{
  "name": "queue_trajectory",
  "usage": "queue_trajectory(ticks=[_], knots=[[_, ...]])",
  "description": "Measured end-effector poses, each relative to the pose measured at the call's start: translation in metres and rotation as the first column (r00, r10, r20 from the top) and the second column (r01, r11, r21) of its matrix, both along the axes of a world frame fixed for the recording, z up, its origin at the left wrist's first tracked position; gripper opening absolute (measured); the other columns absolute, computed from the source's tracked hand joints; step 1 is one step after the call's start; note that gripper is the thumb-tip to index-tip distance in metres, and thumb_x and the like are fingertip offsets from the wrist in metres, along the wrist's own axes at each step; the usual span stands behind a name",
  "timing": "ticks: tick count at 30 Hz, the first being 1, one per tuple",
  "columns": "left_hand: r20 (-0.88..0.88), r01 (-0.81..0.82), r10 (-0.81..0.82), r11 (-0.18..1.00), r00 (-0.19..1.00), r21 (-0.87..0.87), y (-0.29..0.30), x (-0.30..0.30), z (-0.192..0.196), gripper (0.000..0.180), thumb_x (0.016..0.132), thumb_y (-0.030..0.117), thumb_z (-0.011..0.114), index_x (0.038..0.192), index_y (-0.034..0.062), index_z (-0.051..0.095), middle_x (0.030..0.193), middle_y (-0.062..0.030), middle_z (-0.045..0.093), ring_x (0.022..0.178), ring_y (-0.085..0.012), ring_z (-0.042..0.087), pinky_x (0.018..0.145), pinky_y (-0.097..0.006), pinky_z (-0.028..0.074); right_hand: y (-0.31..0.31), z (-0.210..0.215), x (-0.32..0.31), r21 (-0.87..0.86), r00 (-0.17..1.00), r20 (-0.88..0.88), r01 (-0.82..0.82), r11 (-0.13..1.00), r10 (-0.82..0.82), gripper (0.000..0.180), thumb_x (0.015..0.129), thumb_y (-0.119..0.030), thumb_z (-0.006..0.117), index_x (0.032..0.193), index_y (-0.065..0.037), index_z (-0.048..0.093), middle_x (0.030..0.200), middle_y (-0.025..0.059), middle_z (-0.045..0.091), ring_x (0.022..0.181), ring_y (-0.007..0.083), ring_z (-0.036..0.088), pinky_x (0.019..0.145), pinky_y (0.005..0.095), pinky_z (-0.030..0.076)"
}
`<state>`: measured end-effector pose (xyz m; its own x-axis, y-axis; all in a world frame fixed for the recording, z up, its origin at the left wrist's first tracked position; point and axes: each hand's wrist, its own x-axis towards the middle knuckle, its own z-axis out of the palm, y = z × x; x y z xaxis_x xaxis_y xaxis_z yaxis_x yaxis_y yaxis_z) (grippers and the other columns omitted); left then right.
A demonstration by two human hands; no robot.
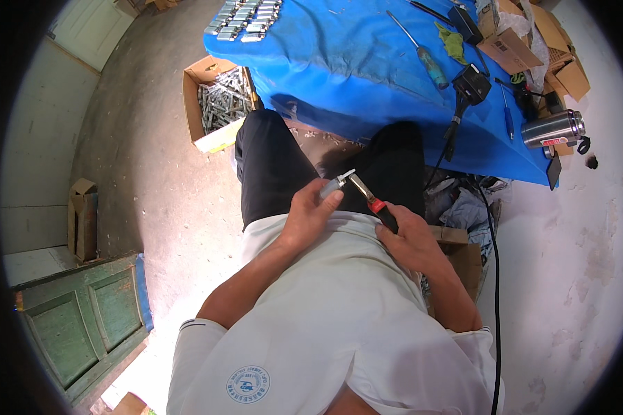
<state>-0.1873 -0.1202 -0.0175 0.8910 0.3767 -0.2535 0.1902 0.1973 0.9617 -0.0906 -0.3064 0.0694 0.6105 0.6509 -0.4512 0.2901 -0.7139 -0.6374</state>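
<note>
White shirt (339,318) with a round blue chest emblem fills the lower view, nearest the lens; black trousers (270,166) beyond it, person seated.

Both hands sit at the lap, just past the shirt hem. Left hand (310,211) closed around a small grey metal part (333,185), thumb pressed along its side; the part's pale tip pokes out past the fingers. Right hand (410,238) wrapped around the dark, red-collared handle of a soldering iron (368,197); its metal tip meets the end of the part. A black cable (495,277) runs down the floor to the right of that hand.

Beyond the knees: counter (339,62) under a blue cloth. On it, rows of grey metal parts (246,17) at the far left corner, a screwdriver (422,55) mid-cloth, a black adapter (472,83), a steel flask (552,128) at the right edge. Left of the counter, on the concrete floor, an open cardboard box (218,104) full of similar metal pieces.
</note>
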Motion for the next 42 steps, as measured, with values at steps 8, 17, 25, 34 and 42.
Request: queue_trajectory(ticks=[8,17,25,34,42], knots=[[-0.002,-0.032,0.032,0.996,0.999,0.088,-0.001,0.001,-0.004,0.033,0.091,0.034,0.065,0.097,0.0020,0.058,0.068,0.0045,0.048,0.059,-0.0037,0.039,0.051,-0.021,0.032,0.001,-0.005,0.000,-0.012,1.000,-0.021,0.007,1.000,-0.007,0.052,0.087,-0.025,0.057,0.128,0.005,0.049,0.107,0.0222,0.058,0.099,0.0370,0.057,0.087,0.0409,0.044],[-0.053,-0.019,0.029,0.984,0.998,0.179,-0.002,0.000,-0.003,0.040,0.087,0.033,0.068,0.105,-0.0028,0.060,0.066,-0.0047,0.053,0.063,-0.0113,0.046,0.058,-0.029,0.040,0.012,-0.001,0.000,-0.117,0.999,-0.022,-0.031,0.993,0.028,0.052,0.087,-0.027,0.057,0.128,0.004,0.049,0.106,0.0223,0.058,0.099,0.0378,0.057,0.087,0.0420,0.045],[-0.080,-0.004,0.022,0.976,0.997,0.217,-0.003,0.000,-0.002,0.032,0.089,0.029,0.068,0.099,-0.0006,0.061,0.072,0.0024,0.053,0.066,-0.0060,0.043,0.058,-0.023,0.036,0.007,-0.001,0.001,-0.083,0.991,0.077,-0.104,0.991,0.110,0.051,0.088,-0.027,0.055,0.127,0.005,0.047,0.109,0.0223,0.057,0.103,0.0386,0.056,0.089,0.0441,0.044],[-0.124,0.015,0.026,0.947,0.992,0.320,-0.005,0.000,0.005,0.032,0.086,0.026,0.071,0.100,-0.0014,0.062,0.070,-0.0018,0.055,0.064,-0.0082,0.045,0.057,-0.026,0.039,0.014,0.016,-0.001,-0.254,0.947,0.216,-0.182,0.950,0.239,0.052,0.086,-0.029,0.057,0.126,0.002,0.047,0.104,0.0196,0.058,0.099,0.0364,0.057,0.085,0.0441,0.045],[-0.128,0.032,0.020,0.920,0.992,0.391,-0.006,0.003,0.012,0.038,0.087,0.033,0.065,0.105,-0.0006,0.060,0.068,-0.0187,0.061,0.063,-0.0314,0.062,0.060,-0.040,0.046,0.015,0.010,0.004,-0.092,0.993,0.054,-0.101,0.991,0.106,0.036,0.082,-0.020,0.060,0.108,0.003,0.049,0.096,0.0238,0.059,0.096,0.0411,0.057,0.085,0.0468,0.045]])
